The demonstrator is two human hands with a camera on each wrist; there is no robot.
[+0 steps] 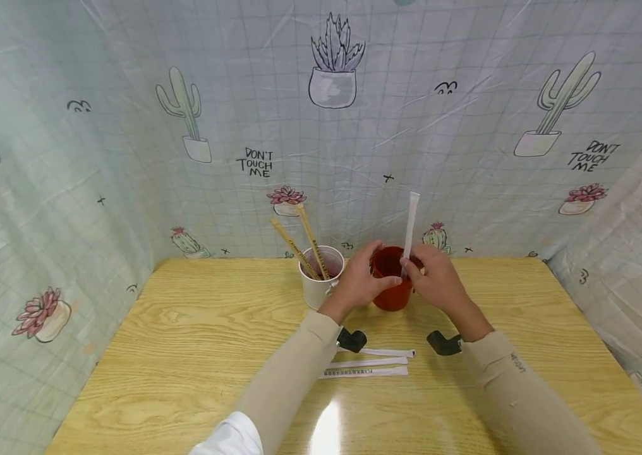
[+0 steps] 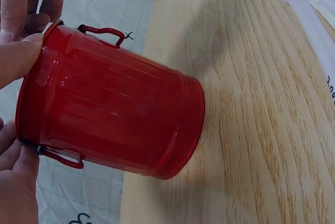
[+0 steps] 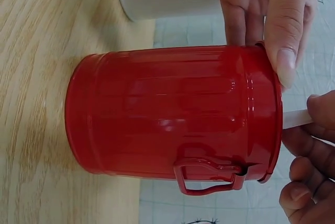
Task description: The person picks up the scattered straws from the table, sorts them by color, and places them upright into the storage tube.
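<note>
My left hand (image 1: 362, 278) holds the rim of a small red bucket (image 1: 392, 297), thumb across its near side and fingers on its left. The bucket stands upright on the table; its side handle (image 3: 209, 177) hangs down. Pinched between the thumb and fingers of my right hand (image 1: 437, 275) is a white paper-wrapped straw (image 1: 411, 221). It points up almost vertically, its lower end inside the bucket's mouth. To the left, right beside my left wrist, stands a white bucket (image 1: 313, 294); two tan wrapped straws (image 1: 309, 237) lean in it.
Three white wrapped straws (image 1: 369, 363) lie side by side on the wooden table (image 1: 207, 341), partly behind my left forearm. A dark end shows on one straw (image 2: 309, 20). Behind the table's back edge hangs a cactus-print curtain (image 1: 230, 114), also along both sides.
</note>
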